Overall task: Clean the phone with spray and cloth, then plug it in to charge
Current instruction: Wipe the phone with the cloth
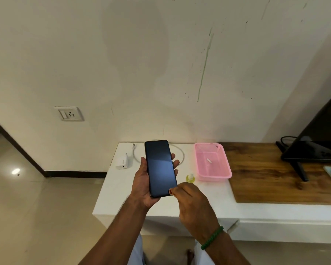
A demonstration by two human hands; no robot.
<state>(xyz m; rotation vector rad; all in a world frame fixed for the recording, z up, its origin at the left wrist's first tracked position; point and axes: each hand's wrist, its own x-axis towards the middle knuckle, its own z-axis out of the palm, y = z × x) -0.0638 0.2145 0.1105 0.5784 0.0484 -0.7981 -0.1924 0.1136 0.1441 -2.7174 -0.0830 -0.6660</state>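
White counter (113, 197) is bordered by floor (46, 207) at 9 o'clock; phone (160, 167) is gripped by left hand (141, 186); the hold of right hand (191, 201) at its 5 o'clock corner is hidden.

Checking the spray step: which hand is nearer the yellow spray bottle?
Right. The right hand is just in front of the spray bottle; the left hand is farther to its left, holding the phone.
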